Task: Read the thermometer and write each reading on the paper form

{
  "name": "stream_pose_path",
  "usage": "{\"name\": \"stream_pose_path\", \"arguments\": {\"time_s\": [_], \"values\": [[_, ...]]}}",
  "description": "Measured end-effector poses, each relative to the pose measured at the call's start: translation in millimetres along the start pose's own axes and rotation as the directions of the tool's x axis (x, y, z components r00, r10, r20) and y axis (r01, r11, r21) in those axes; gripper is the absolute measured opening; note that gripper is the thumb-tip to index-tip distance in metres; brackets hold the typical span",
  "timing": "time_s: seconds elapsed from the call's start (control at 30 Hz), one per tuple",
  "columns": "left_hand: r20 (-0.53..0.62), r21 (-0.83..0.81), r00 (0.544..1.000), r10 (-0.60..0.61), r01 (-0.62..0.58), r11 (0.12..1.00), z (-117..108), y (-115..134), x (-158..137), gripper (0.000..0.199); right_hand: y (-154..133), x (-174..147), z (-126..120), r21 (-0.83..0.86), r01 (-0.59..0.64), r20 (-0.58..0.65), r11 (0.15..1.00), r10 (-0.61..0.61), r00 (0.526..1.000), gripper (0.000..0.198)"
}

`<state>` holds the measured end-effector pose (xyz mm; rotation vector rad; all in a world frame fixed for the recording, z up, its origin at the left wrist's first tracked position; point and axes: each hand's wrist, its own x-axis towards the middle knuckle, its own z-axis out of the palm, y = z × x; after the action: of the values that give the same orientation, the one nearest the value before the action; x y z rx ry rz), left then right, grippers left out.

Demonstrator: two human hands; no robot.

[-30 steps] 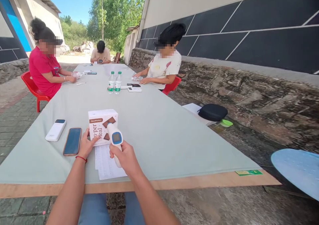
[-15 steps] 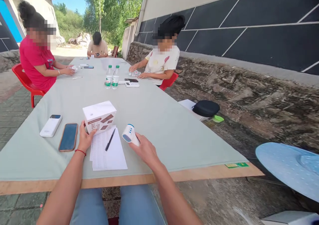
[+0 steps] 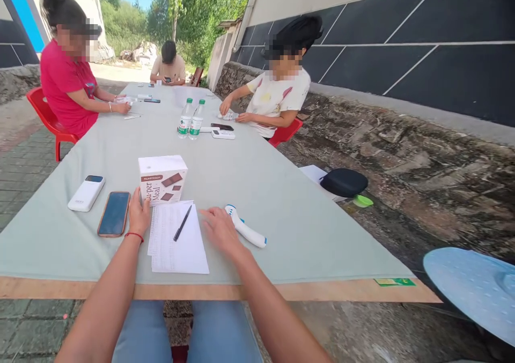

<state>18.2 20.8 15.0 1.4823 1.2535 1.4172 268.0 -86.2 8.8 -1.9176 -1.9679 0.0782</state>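
Observation:
My left hand [image 3: 139, 215] grips the lower left corner of a white carton [image 3: 163, 183] with brown lettering and pictures of chocolate-coloured bars; the carton stands upright on the table. Its fingers lie along the carton's side, with the thumb at the front. My right hand [image 3: 220, 231] is empty and slightly blurred, its fingers stretched toward the papers. Just to the right of it lies a white and blue handheld infrared thermometer [image 3: 251, 234], its head partly behind my hand. Between my hands, a black pen [image 3: 182, 223] rests on printed sheets of paper [image 3: 181, 258].
Left of the papers lie a phone [image 3: 113, 214] and a white power bank [image 3: 87, 193]. Two water bottles [image 3: 190, 119] stand farther along the cloth-covered table [image 3: 306, 239]. Several people sit around it, including one in a pink shirt [image 3: 66, 84] and one in white [image 3: 277, 92].
The thermometer has left my right hand and now lies on the table. My right hand has moved left toward the papers. The carton, tilted before, now stands upright.

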Motion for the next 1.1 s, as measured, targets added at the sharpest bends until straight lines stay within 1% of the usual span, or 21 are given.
{"name": "stream_pose_path", "arguments": {"time_s": [0.07,0.13,0.2,0.27,0.3,0.37,0.4,0.43,0.47,0.5,0.53,0.57,0.6,0.63,0.67,0.7,0.73,0.77,0.83,0.97,1.1], "values": [[-0.034,0.132,0.998,0.052,-0.047,0.99,-2.0,-5.8,-2.7,0.052,-15.9,12.2,11.8,0.008,0.068,0.02,0.998,-0.068,0.997,0.041],[-0.028,0.239,0.998,0.063,-0.055,0.969,-3.3,-12.0,-8.7,0.062,-24.0,21.6,20.0,-0.007,0.121,0.031,0.993,-0.121,0.992,0.041],[0.034,0.342,0.998,0.05,-0.058,0.938,-3.4,-17.1,-16.8,0.086,-24.0,26.9,22.1,-0.038,0.176,0.048,0.984,-0.174,0.984,0.034],[0.122,0.449,0.992,0.017,-0.071,0.891,-2.0,-20.0,-25.1,0.111,-17.0,27.5,18.2,-0.075,0.239,0.083,0.968,-0.233,0.969,0.028],[0.157,0.493,0.987,-0.008,-0.072,0.867,-0.8,-20.4,-28.9,0.119,-11.7,26.0,14.8,-0.086,0.272,0.102,0.958,-0.263,0.959,0.025],[0.212,0.578,0.975,-0.065,-0.072,0.813,2.4,-18.5,-35.7,0.125,0.6,20.1,8.0,-0.07,0.308,0.119,0.949,-0.299,0.947,0.021],[0.233,0.632,0.967,-0.099,-0.074,0.771,4.2,-16.2,-38.7,0.123,6.3,16.1,5.5,-0.032,0.297,0.102,0.954,-0.292,0.951,0.018],[0.253,0.693,0.958,-0.136,-0.081,0.716,6.1,-13.1,-41.7,0.12,10.7,11.8,4.3,0.03,0.255,0.057,0.966,-0.256,0.965,0.016],[0.266,0.756,0.948,-0.174,-0.093,0.648,8.2,-9.2,-44.6,0.116,13.3,7.7,4.5,0.123,0.188,-0.008,0.974,-0.189,0.982,0.014],[0.272,0.812,0.939,-0.21,-0.107,0.574,10.5,-4.9,-47.6,0.113,13.4,4.1,6.0,0.249,0.109,-0.083,0.962,-0.091,0.992,0.012],[0.268,0.856,0.933,-0.238,-0.118,0.503,12.8,-0.3,-50.5,0.11,10.8,1.2,8.9,0.401,0.034,-0.148,0.916,0.028,0.989,0.012],[0.258,0.887,0.933,-0.253,-0.125,0.444,15.2,4.1,-53.3,0.107,5.4,-0.6,12.6,0.56,-0.022,-0.183,0.828,0.15,0.972,0.013],[0.243,0.908,0.936,-0.256,-0.126,0.399,17.6,8.2,-55.9,0.104,-2.4,-1.3,17.0,0.702,-0.055,-0.179,0.71,0.251,0.951,0.015],[0.228,0.922,0.94,-0.253,-0.125,0.365,19.7,11.8,-58.2,0.101,-11.9,-0.9,21.5,0.812,-0.074,-0.142,0.579,0.319,0.937,0.016],[0.214,0.933,0.944,-0.25,-0.122,0.34,21.6,14.6,-60.2,0.098,-22.2,0.2,25.9,0.885,-0.088,-0.089,0.457,0.351,0.932,0.017],[0.205,0.939,0.947,-0.249,-0.119,0.321,23.0,16.8,-61.7,0.095,-32.5,1.9,30.0,0.926,-0.107,-0.032,0.362,0.356,0.934,0.018],[0.2,0.943,0.948,-0.249,-0.118,0.31,23.9,18.4,-62.7,0.094,-41.7,3.7,33.7,0.943,-0.131,0.018,0.305,0.348,0.937,0.02],[0.199,0.945,0.948,-0.25,-0.118,0.304,24.4,19.7,-63.3,0.095,-49.4,5.2,37.2,0.947,-0.154,0.05,0.282,0.346,0.937,0.021],[0.2,0.945,0.947,-0.252,-0.118,0.305,24.2,21.9,-63.5,0.1,-59.0,6.5,43.5,0.936,-0.183,0.056,0.302,0.383,0.922,0.02],[0.198,0.94,0.944,-0.265,-0.107,0.323,23.1,27.1,-62.3,0.112,-60.4,2.7,52.3,0.894,-0.182,-0.036,0.409,0.471,0.881,0.015],[0.195,0.935,0.941,-0.276,-0.093,0.343,22.5,29.5,-61.5,0.114,-57.7,0.7,54.6,0.858,-0.169,-0.077,0.485,0.447,0.891,0.015]]}}
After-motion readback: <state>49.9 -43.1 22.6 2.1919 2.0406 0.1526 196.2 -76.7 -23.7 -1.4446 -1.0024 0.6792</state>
